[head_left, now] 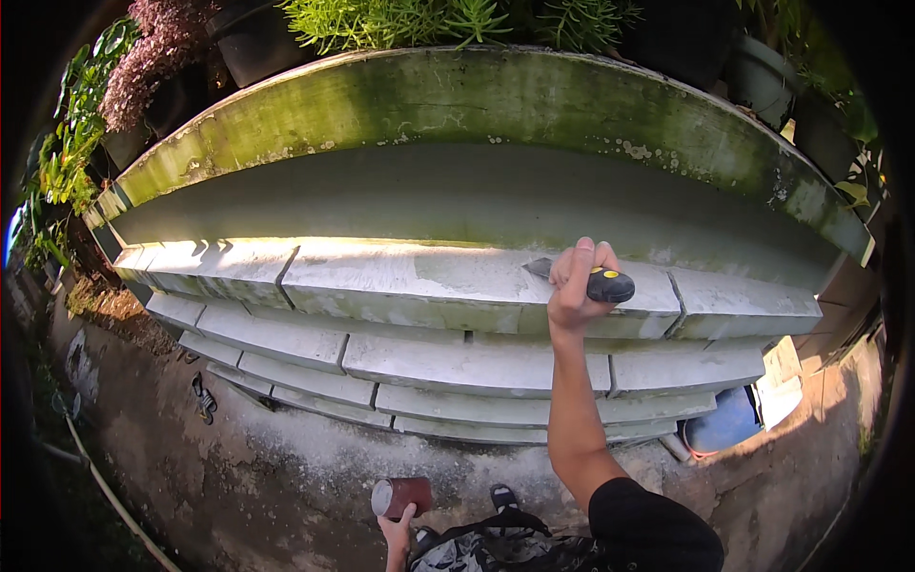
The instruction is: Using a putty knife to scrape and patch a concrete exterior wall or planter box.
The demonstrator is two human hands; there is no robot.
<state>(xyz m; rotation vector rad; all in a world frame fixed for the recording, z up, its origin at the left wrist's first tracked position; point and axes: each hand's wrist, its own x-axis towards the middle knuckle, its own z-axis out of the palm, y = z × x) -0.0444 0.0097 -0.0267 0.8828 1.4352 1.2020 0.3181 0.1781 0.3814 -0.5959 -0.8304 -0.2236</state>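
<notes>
While the left hand (399,530) is gripping a reddish container (412,496) nearside of the white ledge (372,272), the right hand (578,281) is clasping a black-handled scraper (612,285) right of the ledge's middle, apparently working its surface, next calling for even pressure.

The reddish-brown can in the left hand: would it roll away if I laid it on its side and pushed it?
The reddish-brown can would probably roll, because its sides look round. It may be fairly light, since the left hand holds it alone. It seems stiff: its sides look straight under the thumb.
</notes>
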